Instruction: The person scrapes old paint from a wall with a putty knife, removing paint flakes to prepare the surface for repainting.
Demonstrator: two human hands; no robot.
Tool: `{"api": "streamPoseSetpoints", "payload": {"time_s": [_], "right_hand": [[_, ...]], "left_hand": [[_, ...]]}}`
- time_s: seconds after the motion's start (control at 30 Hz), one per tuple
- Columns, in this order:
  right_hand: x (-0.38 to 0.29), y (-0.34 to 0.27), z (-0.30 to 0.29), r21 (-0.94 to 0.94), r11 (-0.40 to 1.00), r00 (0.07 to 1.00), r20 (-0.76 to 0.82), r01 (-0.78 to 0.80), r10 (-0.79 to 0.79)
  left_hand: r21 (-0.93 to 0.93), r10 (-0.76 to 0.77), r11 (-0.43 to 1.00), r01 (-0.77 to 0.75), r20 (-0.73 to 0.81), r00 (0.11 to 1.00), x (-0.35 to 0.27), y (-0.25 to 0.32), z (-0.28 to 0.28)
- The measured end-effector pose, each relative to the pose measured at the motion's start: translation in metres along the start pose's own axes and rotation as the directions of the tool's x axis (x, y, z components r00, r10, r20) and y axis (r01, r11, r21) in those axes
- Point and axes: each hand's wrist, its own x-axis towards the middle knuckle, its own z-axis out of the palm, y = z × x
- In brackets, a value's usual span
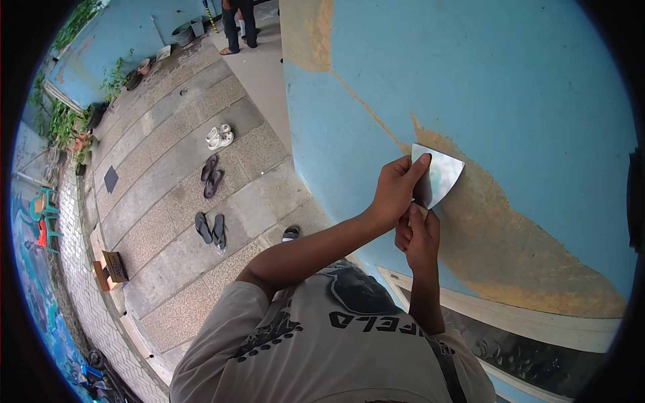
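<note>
My left hand [395,189] grips a thin, glossy, silvery-white sheet [446,174], its thumb flat on the near face. The sheet bends outward and one side of it looks dark. Just below, my right hand [419,234] pinches at the sheet's bottom corner with thumb and fingers; a small pale bit shows between them, too hidden to name. Both hands are close together in front of a light blue wall [478,101]. Behind the sheet, the wall has a bare, brownish patch [514,247] where paint is lacking, with a narrow strip running up from it.
Below the patch runs a white window ledge [544,327]. On the paved floor at left lie white clogs [219,137], dark sandals [211,176], flip-flops [210,229] and an opened cardboard box [113,267]. A person [239,25] stands near the far wall corner.
</note>
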Motion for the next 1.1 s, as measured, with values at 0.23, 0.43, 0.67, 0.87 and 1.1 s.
{"api": "streamPoseSetpoints", "payload": {"time_s": [0.23,0.43,0.67,0.87,1.1], "right_hand": [[-0.005,-0.009,0.014,-0.068,0.997,0.993,-0.115,0.030,-0.037],[0.006,-0.016,0.023,-0.193,0.977,0.982,-0.147,0.090,-0.119],[0.005,-0.018,0.030,-0.339,0.930,0.960,-0.183,0.140,-0.211],[0.002,-0.010,0.031,-0.392,0.906,0.950,-0.188,0.161,-0.250],[0.000,-0.007,0.036,-0.458,0.873,0.925,-0.234,0.166,-0.299]], "left_hand": [[-0.002,-0.067,0.998,0.068,0.094,0.993,0.003,0.019,0.004],[0.073,-0.081,0.995,0.067,0.213,0.974,0.017,0.036,-0.003],[0.134,-0.173,0.981,0.141,0.270,0.947,0.024,0.045,-0.013],[0.044,-0.214,0.977,0.210,0.274,0.938,0.015,0.044,-0.014],[0.029,-0.212,0.977,0.211,0.251,0.945,0.010,0.049,-0.004]]}}
